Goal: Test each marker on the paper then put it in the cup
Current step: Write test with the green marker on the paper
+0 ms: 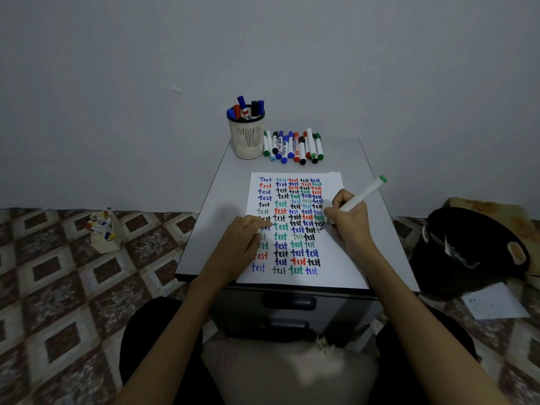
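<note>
Your right hand [347, 222] pinching green-ended marker [363, 194] at right side of paper [336, 271], nib hidden behind fingers [331, 213], your left hand [241, 241] loosely bent on its left side, covering words.

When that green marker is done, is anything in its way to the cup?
Nothing tall. The green marker in the right hand would cross the paper and perhaps the loose markers lying flat beside the cup. The cup already holds other markers but seems to have room.
</note>
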